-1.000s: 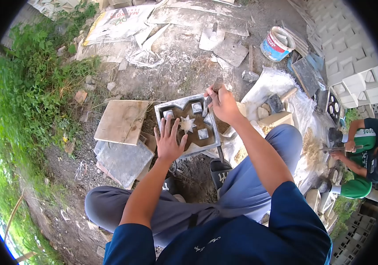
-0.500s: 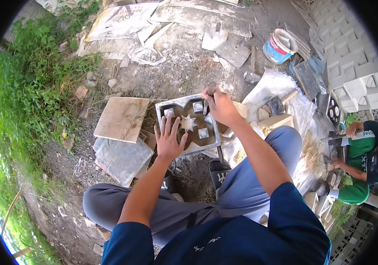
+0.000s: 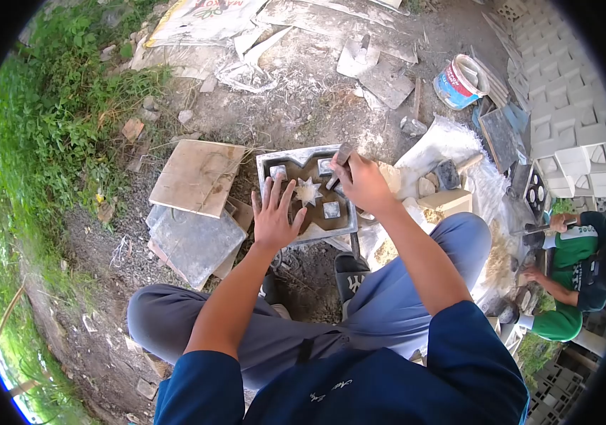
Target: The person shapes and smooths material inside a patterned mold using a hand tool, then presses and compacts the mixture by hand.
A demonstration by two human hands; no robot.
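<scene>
In front of me sits a grey metal block mould [image 3: 351,212] with several square studs and a star-shaped piece [image 3: 308,192] at its centre. Brown, sandy material [image 3: 315,217] lies between these pieces. My left hand [image 3: 274,218] rests over the mould's left side, fingers spread and holding nothing. At the mould's right side, my right hand [image 3: 365,183] is closed around a short dark bar [image 3: 343,154]. The bar's lower end points down into the mould, near the upper right stud. My fingers hide part of the bar.
Flat boards [image 3: 196,177] are stacked at the left. Right of the mould lie a white sack [image 3: 430,152], stones and a pale block [image 3: 447,203]. A paint bucket [image 3: 459,83] and a trowel [image 3: 359,57] are farther out. A person in green [image 3: 572,262] works at right.
My right hand has brought the bar from the mould's upper right rim inward, over the inside. My left hand stays spread on the left side. The view has shifted slightly.
</scene>
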